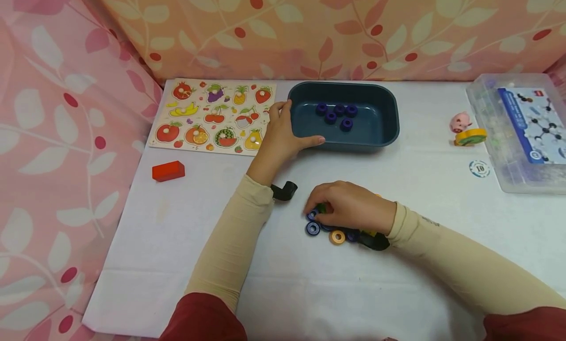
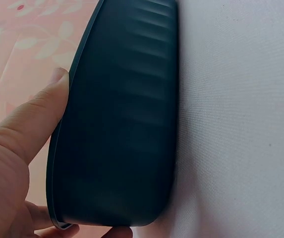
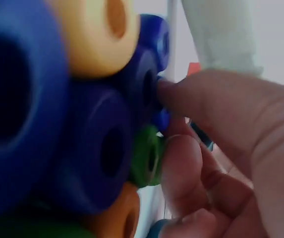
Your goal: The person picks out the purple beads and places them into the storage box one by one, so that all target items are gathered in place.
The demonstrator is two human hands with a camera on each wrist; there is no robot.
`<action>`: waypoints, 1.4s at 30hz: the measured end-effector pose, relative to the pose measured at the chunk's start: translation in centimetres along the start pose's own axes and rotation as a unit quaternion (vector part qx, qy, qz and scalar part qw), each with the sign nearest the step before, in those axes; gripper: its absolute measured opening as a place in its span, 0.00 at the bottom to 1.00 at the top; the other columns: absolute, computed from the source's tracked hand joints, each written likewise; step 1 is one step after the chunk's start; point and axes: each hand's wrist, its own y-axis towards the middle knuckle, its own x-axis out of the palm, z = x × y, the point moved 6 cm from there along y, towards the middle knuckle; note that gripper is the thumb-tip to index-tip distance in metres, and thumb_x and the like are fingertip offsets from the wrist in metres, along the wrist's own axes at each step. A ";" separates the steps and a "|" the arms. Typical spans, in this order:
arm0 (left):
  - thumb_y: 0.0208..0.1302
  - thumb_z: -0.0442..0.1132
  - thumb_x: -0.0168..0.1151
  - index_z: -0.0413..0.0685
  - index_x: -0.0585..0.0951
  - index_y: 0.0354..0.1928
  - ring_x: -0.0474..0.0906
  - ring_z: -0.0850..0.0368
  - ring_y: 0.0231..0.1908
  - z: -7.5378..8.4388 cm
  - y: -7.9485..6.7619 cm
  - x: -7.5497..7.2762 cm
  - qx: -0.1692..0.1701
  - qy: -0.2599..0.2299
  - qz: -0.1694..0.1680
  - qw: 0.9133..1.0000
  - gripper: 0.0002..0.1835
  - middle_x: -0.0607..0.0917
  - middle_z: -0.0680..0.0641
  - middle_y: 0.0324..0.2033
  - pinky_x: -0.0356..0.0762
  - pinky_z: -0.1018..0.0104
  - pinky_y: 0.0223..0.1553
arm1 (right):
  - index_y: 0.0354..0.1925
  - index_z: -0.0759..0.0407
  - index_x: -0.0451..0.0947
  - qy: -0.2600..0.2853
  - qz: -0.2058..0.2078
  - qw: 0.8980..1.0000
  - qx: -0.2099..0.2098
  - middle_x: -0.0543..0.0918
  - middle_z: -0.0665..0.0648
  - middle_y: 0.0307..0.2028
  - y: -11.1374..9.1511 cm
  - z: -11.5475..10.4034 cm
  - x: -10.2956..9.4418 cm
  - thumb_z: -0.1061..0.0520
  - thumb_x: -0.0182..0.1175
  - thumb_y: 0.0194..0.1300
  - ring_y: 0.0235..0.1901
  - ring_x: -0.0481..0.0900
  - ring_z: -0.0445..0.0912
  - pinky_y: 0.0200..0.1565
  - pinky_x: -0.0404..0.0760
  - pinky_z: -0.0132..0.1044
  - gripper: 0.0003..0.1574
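Fingers of the left hand grip the left end of a dark teal tray, thumb along its near rim, while farther right the right hand pinches a blue ring between thumb and fingertips, as I follow the work by camera from a distance. I judge the job only partway along. Toward the back of the white tabletop, five purple rings already lie inside the tray, loosely grouped, none stacked. In front of the tray, a mixed cluster is yet to be sorted out: the pinched ring, a second blue ring just beside it, an orange ring, a green ring and, at the right, a bent black piece partly under the wrist. I cannot tell how many lie beneath the palm. From left to right, the tray shows rounded corners, a thin rim and glossy walls, and it sits flat. The blue rings are thick, smooth and round-edged, each with a wide central hole; the orange one is brighter, its shape much the same.
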 end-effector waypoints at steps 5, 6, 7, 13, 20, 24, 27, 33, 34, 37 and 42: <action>0.44 0.67 0.77 0.53 0.48 0.80 0.60 0.50 0.71 -0.1 0.0 0.0 0.002 -0.003 0.000 1.000 0.68 0.47 0.51 0.76 0.63 0.57 0.72 | 0.46 0.42 0.86 -0.009 -0.010 1.000 -0.018 0.83 0.39 0.42 0.2 0.1 0.0 0.52 0.68 0.64 0.27 0.73 0.33 0.37 0.76 0.31 0.11; 0.44 0.67 0.77 0.53 0.48 0.80 0.60 0.50 0.71 -0.1 0.0 0.0 0.002 -0.001 0.000 1.000 0.68 0.47 0.51 0.76 0.63 0.57 0.72 | 0.46 0.42 0.86 -0.007 -0.013 1.000 -0.019 0.83 0.39 0.42 0.2 0.1 0.0 0.52 0.68 0.64 0.27 0.73 0.33 0.37 0.76 0.31 0.11; 0.44 0.68 0.77 0.53 0.48 0.80 0.60 0.50 0.71 -0.1 0.0 0.0 0.002 0.000 0.000 1.000 0.68 0.47 0.50 0.76 0.63 0.57 0.72 | 0.46 0.42 0.86 -0.004 -0.016 1.000 -0.020 0.83 0.39 0.43 0.2 0.2 0.0 0.53 0.68 0.64 0.27 0.73 0.33 0.37 0.76 0.31 0.11; 0.43 0.68 0.77 0.53 0.48 0.80 0.60 0.50 0.72 -0.2 0.0 0.0 0.002 0.003 0.001 1.000 0.68 0.47 0.50 0.76 0.64 0.57 0.72 | 0.46 0.43 0.86 0.016 -0.022 0.999 -0.033 0.83 0.39 0.44 0.4 0.2 0.1 0.55 0.69 0.63 0.28 0.73 0.33 0.37 0.76 0.31 0.12; 0.43 0.68 0.77 0.53 0.48 0.80 0.59 0.50 0.72 -0.2 0.1 0.0 0.001 0.001 0.001 1.000 0.68 0.47 0.50 0.76 0.63 0.57 0.72 | 0.46 0.43 0.86 0.047 -0.021 0.997 -0.050 0.82 0.38 0.44 0.1 -0.1 -1.0 0.54 0.69 0.64 0.28 0.75 0.33 0.35 0.78 0.30 0.11; 0.43 0.68 0.77 0.53 0.48 0.80 0.59 0.50 0.72 -0.2 0.1 0.0 0.000 0.000 0.001 1.000 0.68 0.47 0.50 0.76 0.62 0.57 0.73 | 0.46 0.43 0.86 0.078 0.013 0.996 -0.044 0.82 0.39 0.44 -0.2 0.2 -3.3 0.56 0.69 0.62 0.31 0.78 0.34 0.35 0.80 0.31 0.13; 0.43 0.68 0.77 0.53 0.48 0.80 0.59 0.50 0.72 -0.2 0.1 0.0 -0.002 0.001 0.000 1.000 0.68 0.47 0.50 0.76 0.62 0.57 0.73 | 0.47 0.45 0.86 0.078 0.060 0.994 -0.042 0.84 0.41 0.45 -0.5 1.0 -5.6 0.58 0.70 0.61 0.32 0.80 0.34 0.37 0.81 0.33 0.15; 0.43 0.68 0.76 0.52 0.48 0.80 0.59 0.49 0.72 -0.2 0.0 0.0 -0.002 0.006 -0.001 1.000 0.68 0.47 0.49 0.76 0.62 0.57 0.73 | 0.47 0.46 0.86 0.066 0.154 0.986 -0.005 0.84 0.44 0.44 -0.7 4.0 -10.0 0.60 0.72 0.60 0.32 0.81 0.38 0.35 0.81 0.30 0.17; 0.43 0.69 0.76 0.52 0.48 0.80 0.59 0.49 0.72 -0.2 0.1 0.0 -0.001 0.007 -0.001 1.000 0.68 0.47 0.49 0.76 0.62 0.57 0.73 | 0.48 0.46 0.86 0.069 0.167 0.983 0.009 0.83 0.44 0.43 -0.7 4.7 -10.6 0.60 0.72 0.60 0.31 0.81 0.39 0.34 0.81 0.29 0.17; 0.44 0.68 0.77 0.51 0.48 0.80 0.60 0.49 0.72 -0.1 0.1 0.0 0.001 0.006 0.000 1.000 0.68 0.47 0.49 0.76 0.62 0.57 0.73 | 0.49 0.47 0.85 0.084 0.194 0.976 0.056 0.82 0.46 0.42 -0.2 6.6 -12.0 0.57 0.72 0.61 0.31 0.82 0.42 0.34 0.81 0.27 0.17; 0.44 0.68 0.76 0.51 0.48 0.80 0.60 0.49 0.72 0.0 0.1 0.0 0.001 0.008 -0.003 1.000 0.68 0.47 0.49 0.76 0.62 0.57 0.73 | 0.52 0.46 0.85 0.072 0.204 0.969 0.117 0.82 0.49 0.43 1.5 9.1 -13.0 0.50 0.70 0.63 0.34 0.81 0.44 0.35 0.78 0.25 0.18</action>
